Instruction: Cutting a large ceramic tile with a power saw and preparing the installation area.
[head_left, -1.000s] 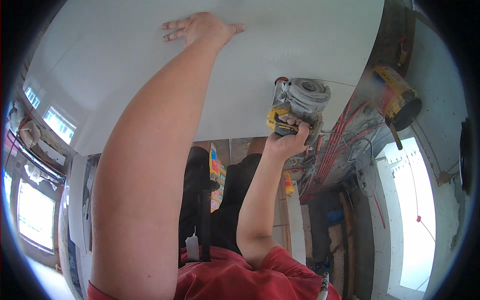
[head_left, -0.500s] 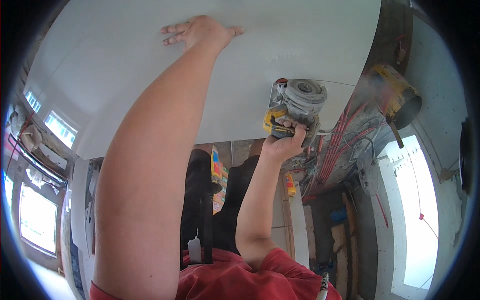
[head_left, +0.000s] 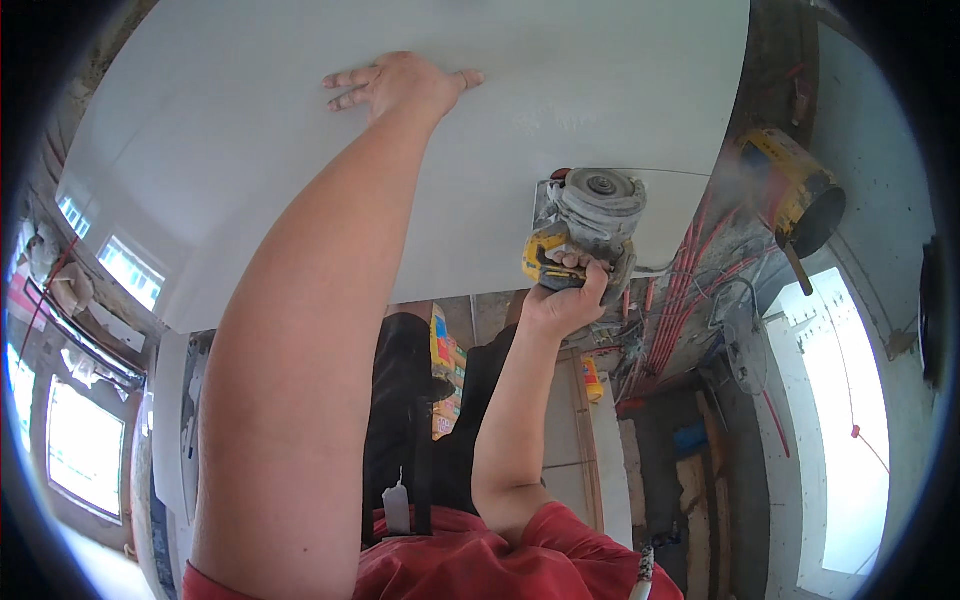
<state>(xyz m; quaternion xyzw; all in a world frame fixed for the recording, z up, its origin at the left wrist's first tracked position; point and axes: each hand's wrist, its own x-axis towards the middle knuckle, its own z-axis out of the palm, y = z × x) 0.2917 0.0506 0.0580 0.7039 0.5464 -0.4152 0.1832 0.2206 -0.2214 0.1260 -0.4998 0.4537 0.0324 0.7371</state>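
Note:
My left hand [head_left: 408, 88] lies flat with its fingers spread on a large glossy white slab [head_left: 280, 190], near the top of the view. My right hand [head_left: 570, 300] is wrapped round the yellow-and-black body of a dusty handheld tile saw [head_left: 600, 215]. The saw's flat base rests on the slab, close to its near right part. A thin dark line [head_left: 665, 171] runs across the slab from the saw to the right edge. The blade itself is hidden under the tool. Pale dusty marks [head_left: 555, 120] show on the surface beyond the saw.
Right of the slab hang red conduits [head_left: 680, 290] and loose wires. A yellow bucket [head_left: 795, 195] sits at the upper right. Below the slab are a colourful box [head_left: 445, 370], a yellow bottle [head_left: 592, 380] and a wooden strip [head_left: 580, 430]. A bright window [head_left: 85, 445] is at the left.
The saw and my right hand sit slightly further left and lower in view. The slab's edges have shifted a little too, with the view. My left hand stays flat in nearly the same spot.

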